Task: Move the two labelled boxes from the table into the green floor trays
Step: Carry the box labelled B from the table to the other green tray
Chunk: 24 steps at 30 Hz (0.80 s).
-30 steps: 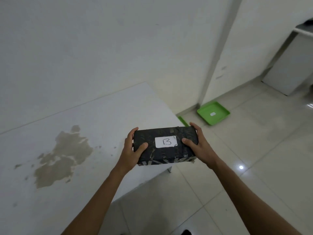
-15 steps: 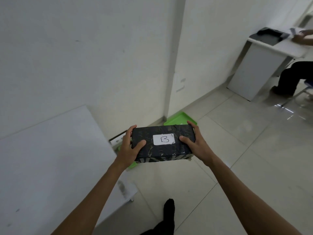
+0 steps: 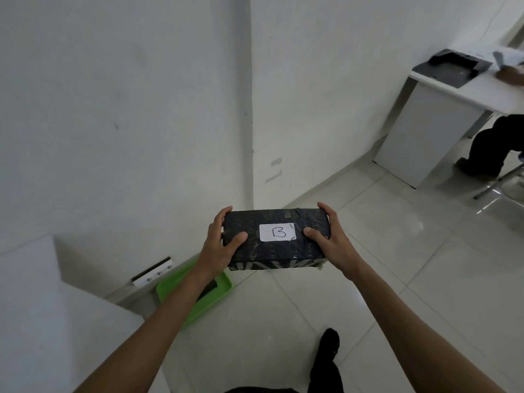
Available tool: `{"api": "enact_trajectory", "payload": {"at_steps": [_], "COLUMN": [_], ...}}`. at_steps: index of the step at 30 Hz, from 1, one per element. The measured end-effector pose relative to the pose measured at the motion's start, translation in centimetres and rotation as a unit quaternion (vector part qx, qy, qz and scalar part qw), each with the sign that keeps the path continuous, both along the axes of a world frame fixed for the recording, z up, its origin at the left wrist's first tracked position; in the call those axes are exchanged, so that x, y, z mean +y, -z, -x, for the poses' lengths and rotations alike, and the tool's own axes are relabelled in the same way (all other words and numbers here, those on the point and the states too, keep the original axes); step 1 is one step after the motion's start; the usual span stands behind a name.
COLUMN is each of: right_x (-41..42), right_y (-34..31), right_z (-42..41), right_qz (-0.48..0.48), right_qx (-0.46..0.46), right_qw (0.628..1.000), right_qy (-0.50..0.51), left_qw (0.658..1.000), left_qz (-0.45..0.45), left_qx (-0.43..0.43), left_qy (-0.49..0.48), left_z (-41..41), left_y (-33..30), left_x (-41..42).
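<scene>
Head view: the left hand and right hand each grasp one end of the black box labelled B, carried in the air above the tiled floor, beyond the table corner, near a green floor tray

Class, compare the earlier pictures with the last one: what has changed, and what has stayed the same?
The person has carried the box labelled B off the table and out over the floor, near a green tray. Unchanged: the left hand and right hand grip its two ends.
</scene>
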State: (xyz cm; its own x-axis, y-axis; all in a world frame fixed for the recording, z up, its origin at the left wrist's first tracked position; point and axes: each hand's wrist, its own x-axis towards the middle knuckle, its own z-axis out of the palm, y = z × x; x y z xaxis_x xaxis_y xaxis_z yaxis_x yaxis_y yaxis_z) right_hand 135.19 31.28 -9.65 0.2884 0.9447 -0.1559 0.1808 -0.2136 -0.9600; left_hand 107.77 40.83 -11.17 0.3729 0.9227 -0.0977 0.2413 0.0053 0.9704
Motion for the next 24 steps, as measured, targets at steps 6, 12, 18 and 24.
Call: {"api": "enact_trajectory", "payload": {"at_steps": [6,12,18,24], "right_x": [8.0,16.5,23.2,28.9], "right_y": [-1.0,-2.5,-1.8,-1.5], "right_z": [-12.5,-20.9,-25.7,-29.4], "right_qz": [0.011,0.005,0.006,0.017], "right_qx": [0.012,-0.010,0.009,0.023], "right_qw": [0.998,0.993,0.990,0.988], "right_qy": [-0.063,-0.118,-0.140,-0.149], "left_qw": [0.998,0.991,0.985,0.982], "left_qz": [0.004,-0.002,-0.005,0.007], "left_qx": [0.002,-0.005,-0.008,-0.017], "left_qy": [-0.064,-0.137,-0.172,-0.186], "left_z": [-12.0,-20.0,-24.8,-28.4], "left_y": [-0.6,-1.0,0.0,-0.5], "left_x": [4.1,8.7,14.4,19.2]}}
